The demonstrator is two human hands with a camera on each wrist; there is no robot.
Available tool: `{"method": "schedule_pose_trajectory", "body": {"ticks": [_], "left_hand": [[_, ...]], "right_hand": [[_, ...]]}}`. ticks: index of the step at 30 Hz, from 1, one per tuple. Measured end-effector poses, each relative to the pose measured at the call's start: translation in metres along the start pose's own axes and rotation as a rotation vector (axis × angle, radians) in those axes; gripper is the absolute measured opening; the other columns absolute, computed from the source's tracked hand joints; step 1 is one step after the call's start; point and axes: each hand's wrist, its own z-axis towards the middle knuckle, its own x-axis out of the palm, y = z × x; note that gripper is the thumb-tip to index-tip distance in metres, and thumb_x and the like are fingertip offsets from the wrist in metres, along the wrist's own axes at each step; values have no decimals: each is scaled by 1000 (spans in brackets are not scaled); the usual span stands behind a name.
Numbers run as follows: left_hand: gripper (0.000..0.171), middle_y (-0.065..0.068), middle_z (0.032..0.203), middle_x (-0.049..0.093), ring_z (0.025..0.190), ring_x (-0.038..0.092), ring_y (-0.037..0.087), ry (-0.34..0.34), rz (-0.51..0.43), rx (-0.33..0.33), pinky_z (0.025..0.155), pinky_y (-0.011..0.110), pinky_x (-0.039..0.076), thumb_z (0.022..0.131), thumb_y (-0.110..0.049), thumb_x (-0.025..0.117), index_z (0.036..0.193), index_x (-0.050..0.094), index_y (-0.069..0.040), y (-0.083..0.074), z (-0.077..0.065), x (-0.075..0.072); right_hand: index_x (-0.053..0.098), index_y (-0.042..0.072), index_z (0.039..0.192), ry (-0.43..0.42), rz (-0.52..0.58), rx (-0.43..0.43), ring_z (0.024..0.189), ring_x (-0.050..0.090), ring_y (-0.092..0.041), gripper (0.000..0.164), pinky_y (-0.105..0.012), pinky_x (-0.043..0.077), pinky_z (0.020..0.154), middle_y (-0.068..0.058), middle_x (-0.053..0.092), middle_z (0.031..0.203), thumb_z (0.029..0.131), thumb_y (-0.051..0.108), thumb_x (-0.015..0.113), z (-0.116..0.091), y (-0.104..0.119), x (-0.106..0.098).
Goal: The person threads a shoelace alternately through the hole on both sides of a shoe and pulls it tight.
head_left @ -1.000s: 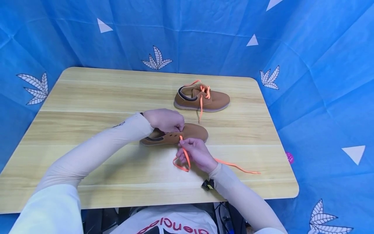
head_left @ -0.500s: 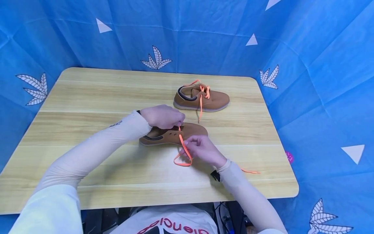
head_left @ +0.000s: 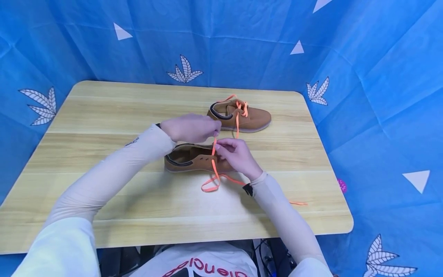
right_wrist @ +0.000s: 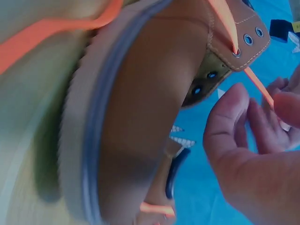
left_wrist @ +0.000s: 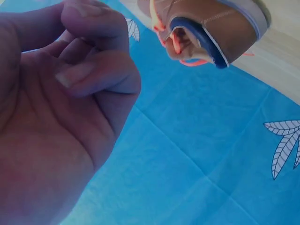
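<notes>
The near brown shoe (head_left: 194,167) lies on its sole, its tongue area open and a few eyelets bare. From its front eyelet an orange shoelace (head_left: 214,148) rises taut to my left hand (head_left: 192,128), which pinches it above the shoe. In the left wrist view the left hand's fingers (left_wrist: 101,75) are curled in, and the lace there is hidden. My right hand (head_left: 238,156) is over the toe, fingertips right at the raised lace. The right wrist view shows its foremost fingers (right_wrist: 227,115) apart, with the lace passing close to them.
A second brown shoe (head_left: 257,119) with threaded orange laces stands behind, close to the left hand. The rest of the loose lace (head_left: 211,188) loops in front of the near shoe and runs under the right forearm. A wooden table (head_left: 104,104) is bordered by blue cloth (head_left: 242,57).
The left hand has risen away from the shoe, drawing lace up through it. The right hand has let go of the lace at the near side and moved up over the toe.
</notes>
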Motion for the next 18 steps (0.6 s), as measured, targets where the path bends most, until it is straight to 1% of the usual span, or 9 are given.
{"method": "schedule_pose_trajectory", "body": {"ticks": [2, 5, 7, 9, 10, 11, 14, 16, 18], "left_hand": [[11, 2, 84, 56, 76, 52, 16, -44, -9, 11, 72, 28, 46, 102, -9, 46, 100, 57, -12, 3, -2, -3], [14, 3, 83, 54, 73, 51, 17, -132, -87, 28, 70, 30, 45, 105, -16, 44, 100, 56, -12, 10, -3, -6], [17, 2, 88, 58, 76, 53, 17, -184, -138, 24, 73, 31, 47, 105, -21, 44, 104, 59, -13, 18, -4, -4], [21, 2, 98, 64, 84, 59, 16, -191, -192, 16, 80, 32, 51, 105, -21, 45, 111, 63, -12, 26, -5, 1], [23, 1, 104, 66, 89, 61, 15, -174, -208, 7, 85, 33, 53, 104, -22, 46, 115, 64, -13, 30, -5, 4], [25, 1, 108, 67, 90, 62, 16, -137, -225, -2, 86, 34, 54, 104, -22, 46, 119, 64, -13, 33, -6, 9], [27, 0, 112, 67, 95, 63, 15, 2, -229, -25, 87, 34, 54, 99, -24, 53, 120, 66, -14, 37, -5, 24], [25, 1, 105, 68, 85, 63, 16, 76, -204, -25, 79, 33, 55, 95, -26, 59, 117, 67, -15, 37, -3, 34], [22, 0, 97, 67, 81, 60, 15, 103, -147, -15, 73, 31, 52, 93, -27, 65, 111, 68, -15, 35, 0, 42]], "right_hand": [[70, -3, 111, 4, 46, -5, 81, 71, -23, 26, -34, 60, 77, -25, 72, 101, 97, 17, 62, 7, 2, 4], [69, -7, 108, -28, 117, -28, 81, 73, -21, 27, -36, 61, 79, -26, 72, 100, 98, 16, 60, 13, 3, 8], [68, -10, 106, -56, 162, -47, 82, 73, -19, 27, -37, 61, 79, -26, 72, 98, 99, 15, 59, 14, 4, 10], [66, -12, 106, -79, 204, -60, 81, 74, -18, 27, -37, 61, 79, -23, 73, 95, 99, 13, 59, 15, 6, 12], [65, -12, 105, -88, 223, -64, 81, 74, -17, 27, -37, 61, 79, -21, 73, 93, 99, 12, 58, 15, 7, 13], [65, -12, 105, -101, 232, -69, 80, 73, -16, 26, -37, 61, 78, -18, 74, 91, 99, 12, 58, 15, 8, 13], [63, -13, 106, -142, 265, -92, 78, 73, -15, 27, -39, 61, 77, -9, 74, 85, 99, 12, 58, 17, 13, 14], [62, -13, 107, -175, 291, -112, 76, 73, -16, 28, -41, 61, 75, -5, 74, 82, 99, 14, 58, 19, 17, 15], [60, -14, 109, -200, 321, -133, 74, 73, -16, 33, -43, 61, 74, -3, 73, 80, 99, 17, 58, 23, 22, 14]]}}
